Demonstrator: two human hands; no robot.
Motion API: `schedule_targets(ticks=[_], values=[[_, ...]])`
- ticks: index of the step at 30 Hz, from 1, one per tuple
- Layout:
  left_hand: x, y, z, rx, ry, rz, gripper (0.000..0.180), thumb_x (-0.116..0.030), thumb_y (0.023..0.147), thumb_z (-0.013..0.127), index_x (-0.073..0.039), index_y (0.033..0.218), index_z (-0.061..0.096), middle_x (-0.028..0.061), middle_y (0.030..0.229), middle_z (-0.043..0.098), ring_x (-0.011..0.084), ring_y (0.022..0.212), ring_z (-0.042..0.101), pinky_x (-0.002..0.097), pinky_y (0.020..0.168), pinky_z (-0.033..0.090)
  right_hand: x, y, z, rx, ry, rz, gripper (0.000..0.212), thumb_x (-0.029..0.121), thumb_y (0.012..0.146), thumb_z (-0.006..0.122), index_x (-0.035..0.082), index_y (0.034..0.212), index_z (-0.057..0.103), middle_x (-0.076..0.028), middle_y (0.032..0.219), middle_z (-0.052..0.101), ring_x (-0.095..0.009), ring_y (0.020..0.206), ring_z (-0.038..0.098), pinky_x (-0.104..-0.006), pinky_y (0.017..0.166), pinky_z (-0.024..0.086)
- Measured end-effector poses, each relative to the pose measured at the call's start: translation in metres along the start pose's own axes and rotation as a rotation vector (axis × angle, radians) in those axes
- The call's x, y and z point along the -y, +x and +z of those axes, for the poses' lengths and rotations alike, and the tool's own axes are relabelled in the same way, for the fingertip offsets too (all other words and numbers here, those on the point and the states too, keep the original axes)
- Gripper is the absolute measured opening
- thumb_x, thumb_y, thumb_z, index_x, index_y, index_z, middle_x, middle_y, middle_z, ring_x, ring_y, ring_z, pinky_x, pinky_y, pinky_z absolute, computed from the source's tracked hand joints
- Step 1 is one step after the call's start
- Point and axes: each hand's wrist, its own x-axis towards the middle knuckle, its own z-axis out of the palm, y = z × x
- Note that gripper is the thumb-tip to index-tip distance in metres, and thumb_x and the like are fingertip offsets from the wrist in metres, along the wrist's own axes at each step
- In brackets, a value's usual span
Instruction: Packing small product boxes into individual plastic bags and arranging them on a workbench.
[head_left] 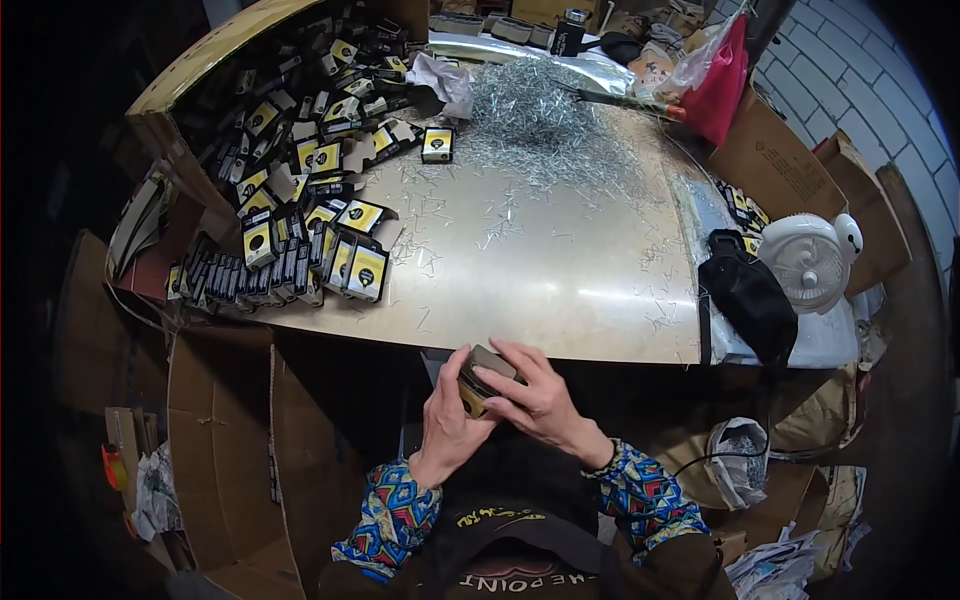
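Between both hands, just off the table's near edge, I hold a small black and yellow carton [478,392] with a greyish-brown flap or end facing up. My left hand [448,415] wraps its left side. My right hand [535,398] grips it from the right, fingers across the top. What is inside the carton cannot be seen. Patterned sleeves cover both forearms. More cartons of the same kind lie to the left: a row [270,275] stands along the near left edge, and a single carton [437,145] sits apart by the wire pile.
A heap of thin metal wire pieces [540,115] covers the far middle of the table [480,290], with strays around it. A large cardboard box [165,110] spills cartons at left. On the right are a black pouch [748,297] and a white fan [805,262]. An open box [225,450] stands below left.
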Motion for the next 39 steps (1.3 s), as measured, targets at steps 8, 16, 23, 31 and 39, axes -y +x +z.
schedule_targets(ticks=[8, 16, 23, 31, 39], values=[[0.001, -0.005, -0.001, -0.07, 0.222, -0.061, 0.06, -0.021, 0.075, 0.079, -0.007, 0.119, 0.04, 0.0194, 0.107, 0.061, 0.0429, 0.088, 0.064, 0.047, 0.07, 0.053, 0.025, -0.007, 0.027, -0.146, 0.362, 0.411, 0.035, 0.002, 0.087, 0.068, -0.004, 0.121, 0.061, -0.021, 0.114, 0.067, -0.028, 0.101, 0.069, -0.0311, 0.085, 0.055], [-0.006, -0.011, 0.002, -0.066, 0.187, -0.212, 0.066, -0.019, 0.072, 0.078, -0.002, 0.123, 0.039, 0.0214, 0.102, 0.058, 0.0412, 0.091, 0.062, 0.0454, 0.072, 0.052, 0.043, -0.005, 0.028, -0.221, 0.6, 0.709, 0.021, 0.001, 0.089, 0.067, -0.004, 0.11, 0.069, -0.014, 0.108, 0.07, -0.012, 0.096, 0.065, -0.0237, 0.085, 0.052], [-0.003, -0.014, 0.002, -0.061, 0.24, -0.091, 0.063, -0.018, 0.073, 0.078, 0.0, 0.12, 0.039, 0.0194, 0.103, 0.051, 0.0391, 0.092, 0.058, 0.0445, 0.072, 0.05, 0.038, -0.004, 0.029, -0.237, 0.678, 0.788, 0.022, 0.001, 0.088, 0.068, -0.003, 0.109, 0.07, -0.011, 0.101, 0.073, -0.009, 0.088, 0.066, -0.0221, 0.079, 0.053], [0.006, -0.007, -0.005, -0.106, 0.139, -0.227, 0.04, -0.014, 0.083, 0.068, -0.002, 0.111, 0.042, 0.0245, 0.09, 0.06, 0.0465, 0.08, 0.061, 0.049, 0.064, 0.05, 0.046, 0.007, 0.04, -0.216, 0.091, 0.186, 0.02, -0.006, 0.084, 0.064, -0.005, 0.105, 0.065, -0.021, 0.106, 0.068, -0.033, 0.091, 0.069, -0.0337, 0.077, 0.056], [-0.024, 0.02, -0.016, -0.003, 0.182, -0.033, 0.079, -0.017, 0.078, 0.077, 0.002, 0.14, 0.033, 0.0203, 0.114, 0.056, 0.038, 0.112, 0.052, 0.0414, 0.093, 0.047, -0.004, 0.013, -0.009, -0.333, -0.042, 0.178, 0.032, -0.012, 0.085, 0.056, -0.004, 0.115, 0.063, -0.022, 0.111, 0.066, -0.033, 0.1, 0.067, -0.0336, 0.088, 0.053]])
